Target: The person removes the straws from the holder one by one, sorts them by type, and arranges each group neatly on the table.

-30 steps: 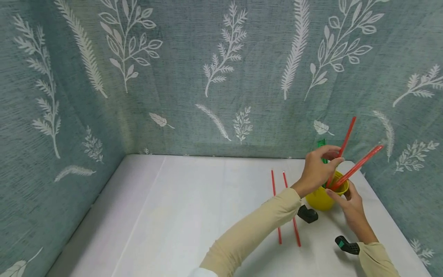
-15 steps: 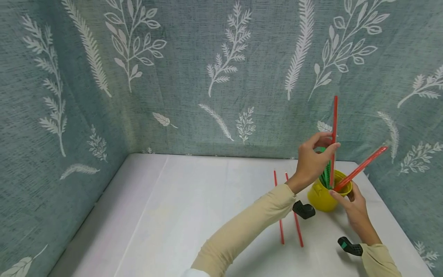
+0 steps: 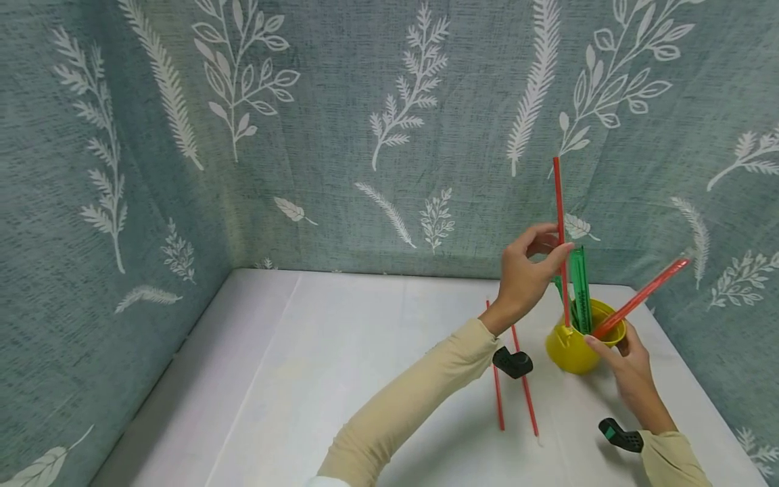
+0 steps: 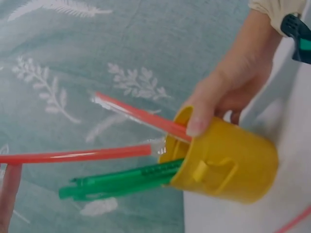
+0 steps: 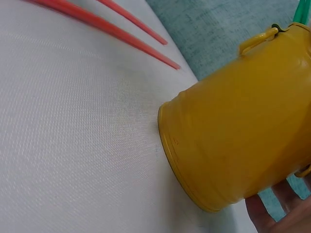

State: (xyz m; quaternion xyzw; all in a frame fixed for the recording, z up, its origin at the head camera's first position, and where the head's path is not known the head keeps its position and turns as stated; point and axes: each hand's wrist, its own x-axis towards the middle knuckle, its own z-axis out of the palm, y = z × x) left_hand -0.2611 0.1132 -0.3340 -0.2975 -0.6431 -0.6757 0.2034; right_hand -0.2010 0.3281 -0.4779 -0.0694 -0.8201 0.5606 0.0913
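Observation:
My left hand (image 3: 528, 270) pinches a red drinking straw (image 3: 559, 203) in a clear wrapper between thumb and fingers, holding it nearly upright. In the left wrist view the wrapper's lower end is right at the mouth of a small yellow bucket (image 4: 233, 167). My right hand (image 3: 634, 379) grips the bucket at its right side, thumb over the rim. Several green straws (image 3: 582, 291) stand in the bucket, and wrapped red straws (image 3: 645, 293) lean out to the right. In the right wrist view the fingers (image 5: 260, 211) press the bucket's side; its base is at the white tabletop.
Two more red straws (image 3: 528, 399) lie side by side on the white table (image 3: 341, 365), left of the bucket and partly behind my left forearm. A leaf-patterned green curtain (image 3: 328, 135) encloses the back and sides. A black wrist device (image 3: 512, 363) hangs below my left wrist.
My left hand has moved left and slightly up, drawing the red straw up and leftward from among the others and turning it upright. The right hand stays on the bucket.

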